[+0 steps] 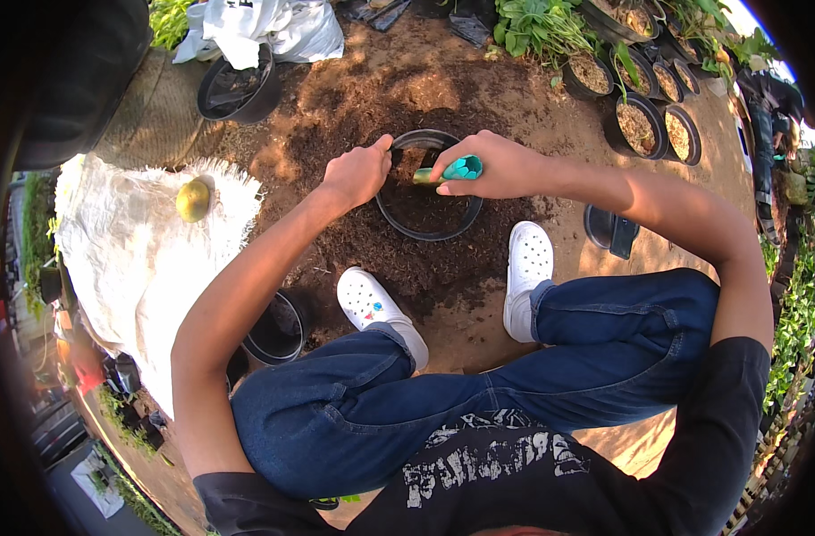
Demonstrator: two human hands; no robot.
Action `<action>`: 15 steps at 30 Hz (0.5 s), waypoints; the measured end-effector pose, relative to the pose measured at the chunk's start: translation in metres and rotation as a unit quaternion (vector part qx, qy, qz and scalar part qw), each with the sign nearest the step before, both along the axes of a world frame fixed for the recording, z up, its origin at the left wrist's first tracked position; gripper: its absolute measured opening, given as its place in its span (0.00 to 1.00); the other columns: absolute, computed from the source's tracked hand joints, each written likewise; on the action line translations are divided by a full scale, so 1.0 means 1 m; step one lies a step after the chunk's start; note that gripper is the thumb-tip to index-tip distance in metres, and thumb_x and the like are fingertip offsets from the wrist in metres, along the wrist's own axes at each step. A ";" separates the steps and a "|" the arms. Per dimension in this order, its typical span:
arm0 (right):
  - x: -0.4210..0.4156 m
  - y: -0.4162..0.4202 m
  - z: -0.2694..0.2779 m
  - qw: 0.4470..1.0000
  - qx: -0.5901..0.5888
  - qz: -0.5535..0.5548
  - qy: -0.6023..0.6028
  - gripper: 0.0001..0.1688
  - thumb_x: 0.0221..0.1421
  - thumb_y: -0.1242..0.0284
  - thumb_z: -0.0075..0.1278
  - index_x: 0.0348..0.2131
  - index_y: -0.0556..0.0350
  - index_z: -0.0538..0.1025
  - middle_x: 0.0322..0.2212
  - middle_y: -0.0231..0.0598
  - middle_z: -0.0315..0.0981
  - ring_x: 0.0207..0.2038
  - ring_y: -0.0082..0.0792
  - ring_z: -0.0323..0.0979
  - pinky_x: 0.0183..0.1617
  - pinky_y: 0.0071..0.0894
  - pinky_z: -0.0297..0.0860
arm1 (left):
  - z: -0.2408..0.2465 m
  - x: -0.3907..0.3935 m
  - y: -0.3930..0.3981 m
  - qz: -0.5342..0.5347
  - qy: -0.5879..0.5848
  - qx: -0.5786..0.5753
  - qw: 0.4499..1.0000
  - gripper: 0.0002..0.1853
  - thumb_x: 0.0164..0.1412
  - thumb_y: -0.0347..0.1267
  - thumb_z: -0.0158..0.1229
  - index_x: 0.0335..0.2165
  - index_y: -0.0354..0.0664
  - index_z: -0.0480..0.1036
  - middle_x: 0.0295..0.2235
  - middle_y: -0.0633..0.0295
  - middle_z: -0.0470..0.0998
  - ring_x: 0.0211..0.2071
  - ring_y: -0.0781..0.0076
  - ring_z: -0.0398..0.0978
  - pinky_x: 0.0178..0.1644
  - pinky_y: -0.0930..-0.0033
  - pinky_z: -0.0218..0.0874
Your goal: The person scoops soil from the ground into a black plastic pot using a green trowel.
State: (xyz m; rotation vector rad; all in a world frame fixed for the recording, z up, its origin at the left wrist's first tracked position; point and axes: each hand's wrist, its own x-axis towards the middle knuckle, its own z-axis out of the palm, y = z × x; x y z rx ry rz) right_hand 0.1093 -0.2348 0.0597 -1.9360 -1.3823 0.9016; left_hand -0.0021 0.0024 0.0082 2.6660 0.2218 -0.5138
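A round black plastic plant pot (429, 236) stands on dark loose soil (354, 234) between my feet, with dark soil inside it. My left hand (362, 169) grips the pot's rim at its left side. In my right hand (491, 164) is a hand tool with a green handle (464, 167), held over the pot's opening. The tool's far end is mostly hidden by my fingers and the pot, so its kind is not plain.
A white woven sack (153, 268) lies to the left with a yellowish round fruit (192, 200) on it. Another black pot (238, 94) stands at upper left, one (279, 328) by my left knee. Potted plants (639, 127) stand at upper right. A black container (608, 229) lies right of my foot.
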 end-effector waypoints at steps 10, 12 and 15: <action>0.006 0.001 0.037 0.992 -0.039 0.083 0.085 0.16 0.60 0.65 0.62 0.44 0.54 0.83 0.32 0.33 0.84 0.33 0.24 0.77 0.39 0.29 0.71 | 0.002 -0.001 -0.001 -0.003 -0.007 0.003 1.000 0.10 0.74 0.40 0.41 0.46 0.47 0.61 0.31 0.40 0.80 0.38 0.33 0.77 0.41 0.35 0.65; 0.009 -0.001 0.051 0.984 -0.079 0.064 0.145 0.17 0.60 0.65 0.62 0.45 0.55 0.83 0.32 0.33 0.83 0.34 0.22 0.76 0.39 0.29 0.71 | 0.003 -0.001 -0.001 -0.003 -0.003 0.000 1.000 0.11 0.74 0.40 0.40 0.46 0.47 0.61 0.32 0.40 0.80 0.38 0.33 0.77 0.41 0.34 0.65; 0.016 -0.005 0.069 0.978 -0.090 0.090 0.165 0.18 0.60 0.65 0.62 0.45 0.57 0.83 0.33 0.34 0.83 0.34 0.23 0.76 0.39 0.28 0.71 | 0.004 -0.001 -0.002 -0.004 0.001 0.001 1.000 0.11 0.74 0.40 0.40 0.47 0.47 0.62 0.32 0.40 0.80 0.39 0.33 0.77 0.42 0.34 0.65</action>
